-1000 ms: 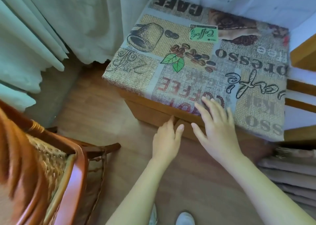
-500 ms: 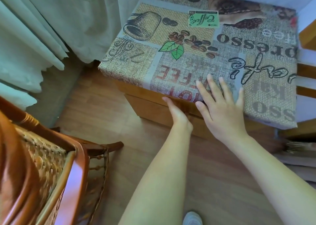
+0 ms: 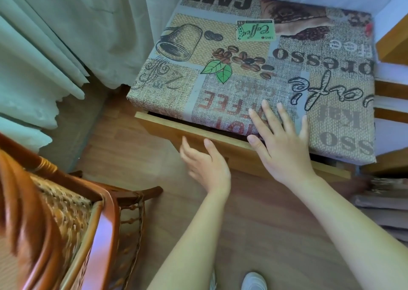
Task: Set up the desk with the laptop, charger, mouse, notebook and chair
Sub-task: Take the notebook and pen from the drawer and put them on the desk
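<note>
The desk (image 3: 254, 73) is covered by a cloth printed with coffee motifs. Under its front edge a wooden drawer (image 3: 167, 124) stands pulled out a little, and a dark gap shows above the drawer front. My right hand (image 3: 280, 144) lies flat on the cloth at the desk's front edge, fingers spread. My left hand (image 3: 205, 164) hovers just in front of the drawer front with its fingers apart and nothing in it. The rattan chair (image 3: 57, 219) with a red-brown wooden frame stands at the lower left, beside my left arm. No laptop, charger, mouse or notebook is in view.
Pale curtains (image 3: 55, 36) hang at the left, down to the wooden floor (image 3: 136, 161). Wooden shelf boards (image 3: 390, 86) adjoin the desk on the right, with a stack of grey flat items (image 3: 384, 206) below. My white shoe (image 3: 254, 281) is at the bottom edge.
The drawer has slid out a little toward me. My left hand has come away from under the desk edge and drawn back. My right hand has stayed on the cloth.
</note>
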The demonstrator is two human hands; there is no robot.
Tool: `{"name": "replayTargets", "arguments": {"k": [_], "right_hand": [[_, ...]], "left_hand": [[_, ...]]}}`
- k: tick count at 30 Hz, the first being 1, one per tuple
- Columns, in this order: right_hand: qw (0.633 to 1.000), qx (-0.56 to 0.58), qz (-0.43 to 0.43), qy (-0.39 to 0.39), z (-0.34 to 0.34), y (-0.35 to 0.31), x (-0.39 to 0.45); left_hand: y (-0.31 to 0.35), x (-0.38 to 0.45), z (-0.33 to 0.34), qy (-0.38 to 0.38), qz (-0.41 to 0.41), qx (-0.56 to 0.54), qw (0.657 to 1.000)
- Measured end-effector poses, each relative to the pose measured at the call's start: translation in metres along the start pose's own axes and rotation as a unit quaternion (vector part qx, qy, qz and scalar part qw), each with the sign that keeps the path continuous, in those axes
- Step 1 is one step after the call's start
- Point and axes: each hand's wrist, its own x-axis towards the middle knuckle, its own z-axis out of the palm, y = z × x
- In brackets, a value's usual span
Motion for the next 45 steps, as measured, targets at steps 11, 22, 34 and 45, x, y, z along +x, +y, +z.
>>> {"name": "replayTargets", "arguments": {"k": [11, 22, 34, 45], "right_hand": [[1.000, -0.006, 0.013, -0.009, -0.001, -0.003, -0.002], [1.000, 0.005, 0.013, -0.014, -0.002, -0.004, -0.003], [1.000, 0.013, 0.019, -0.004, 0.002, -0.004, -0.009], [0.989, 0.115, 0.015, 0.095, 0.008, -0.004, -0.022]], "left_hand": [[-0.008, 0.039, -0.048, -0.082, 0.577, 0.373, 0.722], [-0.031, 0.012, -0.078, -0.059, 0.599, 0.337, 0.724], [-0.030, 0.009, -0.070, -0.122, 0.573, 0.417, 0.695], [-0.033, 0.010, -0.059, -0.227, 0.494, 0.498, 0.676]]}}
